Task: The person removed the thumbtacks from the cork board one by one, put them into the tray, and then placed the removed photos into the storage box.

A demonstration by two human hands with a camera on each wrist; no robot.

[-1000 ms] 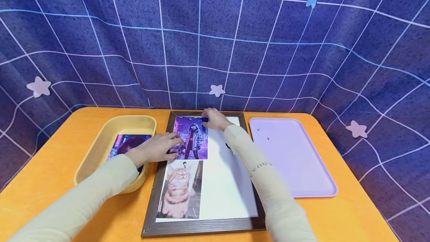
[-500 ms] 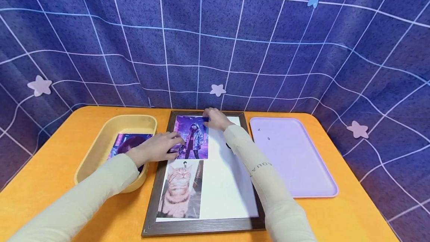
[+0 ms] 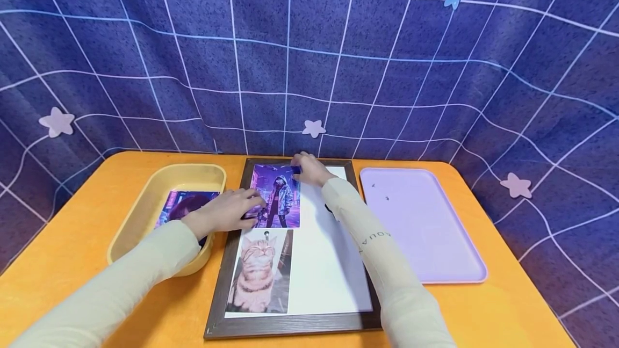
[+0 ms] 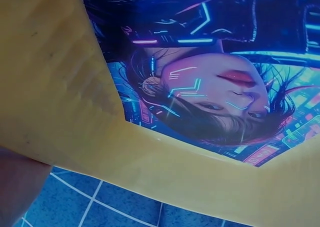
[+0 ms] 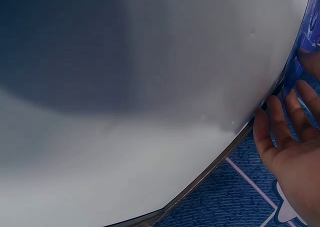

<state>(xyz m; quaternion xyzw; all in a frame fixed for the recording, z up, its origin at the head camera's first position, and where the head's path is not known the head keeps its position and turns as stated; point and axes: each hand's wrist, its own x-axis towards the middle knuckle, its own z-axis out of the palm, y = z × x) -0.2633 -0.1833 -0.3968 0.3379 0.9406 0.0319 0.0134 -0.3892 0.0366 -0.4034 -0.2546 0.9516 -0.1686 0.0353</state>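
A purple-toned photo print of a hooded figure lies in the upper left of a dark picture frame with a white backing. Below it, a cat photo occupies the lower left. My left hand rests at the purple print's left edge, fingers and thumb spread apart. At that print's top right corner, my right hand pinches the edge; the right wrist view has the thumb on the blue print and the fingers by the frame's edge. The left fingertips are outside the left wrist view.
To the left stands a yellow bin holding another print of a face in neon colours. A lilac tray with a couple of tiny dark bits lies to the right. Behind the orange table hangs a blue curtain.
Both hands and the purple print stay in almost the same place. The head view has shifted very slightly.
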